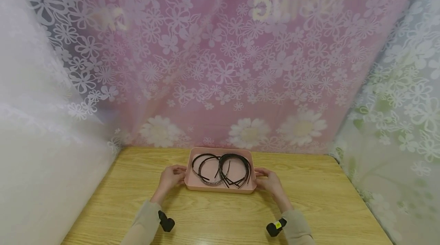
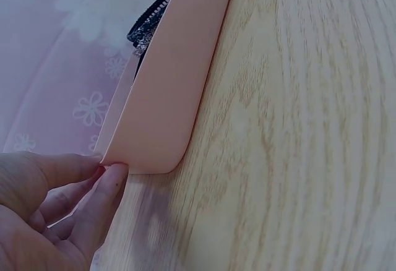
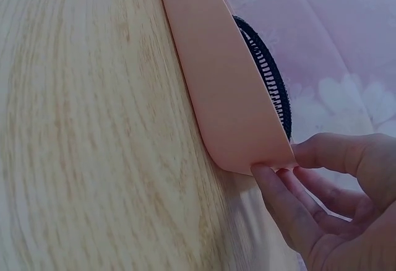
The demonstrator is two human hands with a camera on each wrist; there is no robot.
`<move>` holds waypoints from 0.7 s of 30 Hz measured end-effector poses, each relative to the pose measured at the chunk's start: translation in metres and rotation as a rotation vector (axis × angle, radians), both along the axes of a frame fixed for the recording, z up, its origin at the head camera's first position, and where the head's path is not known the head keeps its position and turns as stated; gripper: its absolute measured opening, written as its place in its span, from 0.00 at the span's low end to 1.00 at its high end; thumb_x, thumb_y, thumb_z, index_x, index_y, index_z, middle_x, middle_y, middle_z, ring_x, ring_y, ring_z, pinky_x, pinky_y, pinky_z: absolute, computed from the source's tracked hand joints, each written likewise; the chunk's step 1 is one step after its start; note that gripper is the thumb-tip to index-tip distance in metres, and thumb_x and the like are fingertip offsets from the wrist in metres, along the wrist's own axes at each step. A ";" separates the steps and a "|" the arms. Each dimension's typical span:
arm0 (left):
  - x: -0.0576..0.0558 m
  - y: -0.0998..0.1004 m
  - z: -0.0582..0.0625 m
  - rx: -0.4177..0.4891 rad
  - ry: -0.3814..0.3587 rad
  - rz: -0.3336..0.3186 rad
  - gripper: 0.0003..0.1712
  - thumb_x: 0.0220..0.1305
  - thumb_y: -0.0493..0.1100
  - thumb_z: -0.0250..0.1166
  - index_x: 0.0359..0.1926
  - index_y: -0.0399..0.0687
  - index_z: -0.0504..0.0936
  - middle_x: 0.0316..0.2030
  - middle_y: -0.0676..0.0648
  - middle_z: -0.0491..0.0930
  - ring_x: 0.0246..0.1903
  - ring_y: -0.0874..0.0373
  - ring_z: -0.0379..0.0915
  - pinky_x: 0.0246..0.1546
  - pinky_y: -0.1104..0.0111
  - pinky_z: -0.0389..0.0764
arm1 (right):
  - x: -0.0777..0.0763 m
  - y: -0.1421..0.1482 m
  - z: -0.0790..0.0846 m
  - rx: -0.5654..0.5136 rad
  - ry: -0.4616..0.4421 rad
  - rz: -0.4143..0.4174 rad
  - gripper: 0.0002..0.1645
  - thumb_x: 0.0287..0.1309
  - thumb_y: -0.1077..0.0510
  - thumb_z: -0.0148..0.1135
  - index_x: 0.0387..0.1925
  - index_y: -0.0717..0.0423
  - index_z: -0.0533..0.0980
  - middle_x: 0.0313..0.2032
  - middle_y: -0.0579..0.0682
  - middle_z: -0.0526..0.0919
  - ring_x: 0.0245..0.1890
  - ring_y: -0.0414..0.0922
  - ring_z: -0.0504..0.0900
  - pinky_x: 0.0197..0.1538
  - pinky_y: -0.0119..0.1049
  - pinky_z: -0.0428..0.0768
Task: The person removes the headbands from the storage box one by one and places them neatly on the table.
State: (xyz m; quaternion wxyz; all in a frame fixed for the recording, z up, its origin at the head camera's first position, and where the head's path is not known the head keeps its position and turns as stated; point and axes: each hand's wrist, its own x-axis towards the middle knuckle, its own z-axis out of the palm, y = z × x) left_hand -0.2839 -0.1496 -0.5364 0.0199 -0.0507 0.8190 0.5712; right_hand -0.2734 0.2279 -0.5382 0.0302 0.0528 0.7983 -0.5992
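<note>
Pink and shallow, the tray [image 1: 220, 190] is pinched by our left hand [image 1: 170, 178] and right hand [image 1: 271, 182]; uneven lifting could slide its headbands [image 1: 220, 166].

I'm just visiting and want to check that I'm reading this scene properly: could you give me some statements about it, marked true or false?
1. Dark headbands lie in a pink tray. True.
2. The left hand holds a headband. False: it grips the tray's left end.
3. The right hand grips the tray's opposite end. True.
4. The headbands lie well apart from one another. False: several overlap.
5. The tabletop is plain white. False: it has a yellowish wood grain.
6. A flowered pink curtain hangs behind the tray. True.
</note>
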 end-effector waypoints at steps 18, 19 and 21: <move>0.016 -0.002 -0.005 0.052 0.009 -0.006 0.12 0.68 0.30 0.64 0.51 0.31 0.84 0.44 0.34 0.85 0.37 0.47 0.86 0.33 0.61 0.87 | 0.020 -0.001 0.002 0.013 0.010 -0.009 0.29 0.57 0.74 0.66 0.62 0.71 0.75 0.51 0.69 0.81 0.41 0.54 0.86 0.40 0.43 0.87; 0.017 -0.002 -0.006 0.048 0.014 -0.009 0.12 0.68 0.30 0.64 0.51 0.31 0.84 0.43 0.34 0.85 0.36 0.47 0.86 0.33 0.62 0.87 | 0.021 0.000 0.003 0.020 0.012 -0.006 0.29 0.57 0.74 0.66 0.62 0.71 0.75 0.51 0.69 0.81 0.41 0.54 0.86 0.39 0.42 0.87; 0.018 -0.002 -0.006 0.043 0.022 -0.013 0.12 0.68 0.31 0.64 0.51 0.31 0.84 0.43 0.34 0.86 0.36 0.49 0.85 0.33 0.62 0.87 | 0.023 0.000 0.004 0.020 0.013 -0.003 0.29 0.57 0.73 0.66 0.62 0.72 0.74 0.51 0.70 0.81 0.41 0.54 0.86 0.39 0.42 0.87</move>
